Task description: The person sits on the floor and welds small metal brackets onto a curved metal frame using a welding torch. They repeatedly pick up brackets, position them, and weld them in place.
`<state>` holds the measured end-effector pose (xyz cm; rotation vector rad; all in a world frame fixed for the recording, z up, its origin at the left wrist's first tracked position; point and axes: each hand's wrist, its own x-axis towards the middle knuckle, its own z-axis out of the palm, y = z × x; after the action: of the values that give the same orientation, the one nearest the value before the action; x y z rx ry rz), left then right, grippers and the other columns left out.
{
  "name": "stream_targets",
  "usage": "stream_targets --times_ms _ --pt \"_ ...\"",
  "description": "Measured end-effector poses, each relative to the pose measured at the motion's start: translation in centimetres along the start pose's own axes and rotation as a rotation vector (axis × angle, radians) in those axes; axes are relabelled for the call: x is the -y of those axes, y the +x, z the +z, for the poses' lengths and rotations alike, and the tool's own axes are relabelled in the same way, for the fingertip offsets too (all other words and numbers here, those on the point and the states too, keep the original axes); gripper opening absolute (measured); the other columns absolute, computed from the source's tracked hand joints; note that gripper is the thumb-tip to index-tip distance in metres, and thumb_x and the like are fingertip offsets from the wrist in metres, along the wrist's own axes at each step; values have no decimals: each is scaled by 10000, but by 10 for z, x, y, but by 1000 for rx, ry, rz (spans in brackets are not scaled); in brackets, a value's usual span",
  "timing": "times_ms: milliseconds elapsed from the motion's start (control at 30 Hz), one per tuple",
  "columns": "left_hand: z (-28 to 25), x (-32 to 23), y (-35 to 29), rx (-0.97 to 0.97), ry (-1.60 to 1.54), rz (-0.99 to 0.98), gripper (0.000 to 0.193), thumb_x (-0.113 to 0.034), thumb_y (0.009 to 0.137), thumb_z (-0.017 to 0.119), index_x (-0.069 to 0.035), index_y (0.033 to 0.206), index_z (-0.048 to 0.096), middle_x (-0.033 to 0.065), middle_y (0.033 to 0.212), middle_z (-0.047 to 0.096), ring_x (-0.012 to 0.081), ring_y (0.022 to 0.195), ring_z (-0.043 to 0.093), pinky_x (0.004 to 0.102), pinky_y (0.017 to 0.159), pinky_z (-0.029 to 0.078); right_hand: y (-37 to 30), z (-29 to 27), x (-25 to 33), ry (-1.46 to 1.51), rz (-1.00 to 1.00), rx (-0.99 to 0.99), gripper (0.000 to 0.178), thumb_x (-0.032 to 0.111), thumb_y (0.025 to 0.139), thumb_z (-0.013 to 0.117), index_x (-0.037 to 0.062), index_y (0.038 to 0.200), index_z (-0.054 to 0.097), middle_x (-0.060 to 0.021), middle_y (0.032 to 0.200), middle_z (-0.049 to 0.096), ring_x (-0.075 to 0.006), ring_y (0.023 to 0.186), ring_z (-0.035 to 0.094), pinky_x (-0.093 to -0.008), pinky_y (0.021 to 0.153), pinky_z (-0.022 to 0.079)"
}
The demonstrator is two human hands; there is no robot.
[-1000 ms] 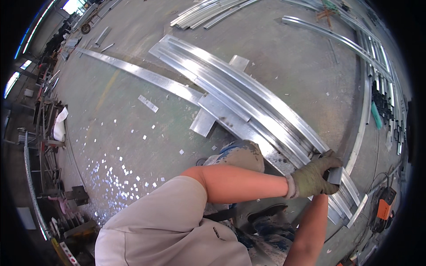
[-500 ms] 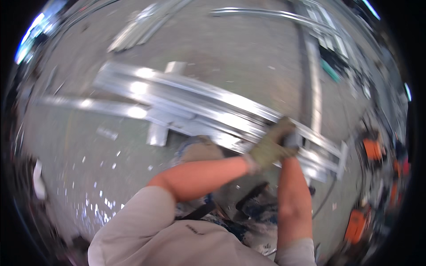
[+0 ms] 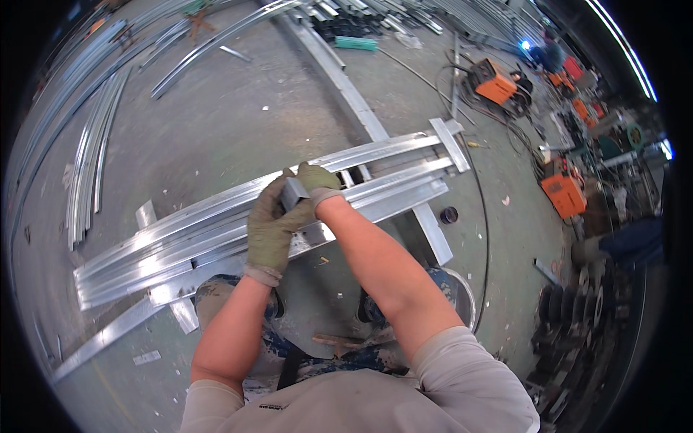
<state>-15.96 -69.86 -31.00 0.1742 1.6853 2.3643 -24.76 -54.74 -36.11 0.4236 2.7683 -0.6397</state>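
Through the head camera I have the left grip (image 3: 271, 224) closed around a short grey metal piece (image 3: 294, 192), thumb on the near side and fingers on the far side — a spread that probably keeps the piece from twisting. It sits just above the long silvery rails (image 3: 180, 231), tilted, with one end facing me. The right grip (image 3: 317, 177) is just beyond and to the right, close against the piece and over the rails. Its fingertips are hidden, so I can't tell whether it is holding anything; I judge it is there to steady.

The rails run out on both sides of the grips, side by side. Under them, to the left, is a flat left support (image 3: 146, 214), and to the right a right support (image 3: 434, 237); both seem placed crosswise to lift the rails off the floor (image 3: 216, 137). Further right of the grips, a metal strip (image 3: 449, 146) lies across the rail ends, perhaps to line them up.

Beyond that, a small dark round object (image 3: 449, 215) stands near the right support, then a black cable (image 3: 485, 252) — and, well apart, an orange machine (image 3: 563, 193).
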Motion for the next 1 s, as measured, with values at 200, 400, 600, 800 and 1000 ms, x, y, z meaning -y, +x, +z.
stream_targets --times_ms 200,400,600,800,1000 --pt "-7 7 7 -62 114 21 606 -47 939 845 2 1482 582 73 1324 671 161 1170 650 315 1014 556 -55 -20 -9 288 49 -136 629 586 1094 450 37 1254 712 -213 1212 774 -402 1196 717 -501 1014 557" --pt "16 0 -9 110 352 82 665 -29 919 777 2 1540 540 92 1356 674 189 1214 658 336 1070 530 -168 -40 -18 1475 -125 1 526 514 1064 675 55 1318 704 -21 977 710 -83 784 631 -276 663 532" --pt "44 33 -33 422 431 137 824 -35 850 806 -41 1605 478 134 1395 659 242 1264 656 391 1082 539 -199 -18 -65 1478 -66 -321 411 228 1047 749 -3 1377 670 -57 1116 739 -119 959 675 -280 828 576" --pt "36 45 -31 467 584 157 790 -128 936 794 -36 1635 438 175 1441 654 275 1289 650 410 1101 511 -281 -62 -141 1572 -33 -741 410 237 1049 742 6 1378 663 -57 1089 743 -107 926 652 -284 795 556" --pt "12 77 -23 474 610 98 630 -121 1015 746 9 1581 502 142 1352 700 195 1189 671 342 1047 533 -336 7 -286 1400 510 -1062 440 281 1021 764 -4 1349 691 -110 1074 771 -156 871 693 -320 777 565"
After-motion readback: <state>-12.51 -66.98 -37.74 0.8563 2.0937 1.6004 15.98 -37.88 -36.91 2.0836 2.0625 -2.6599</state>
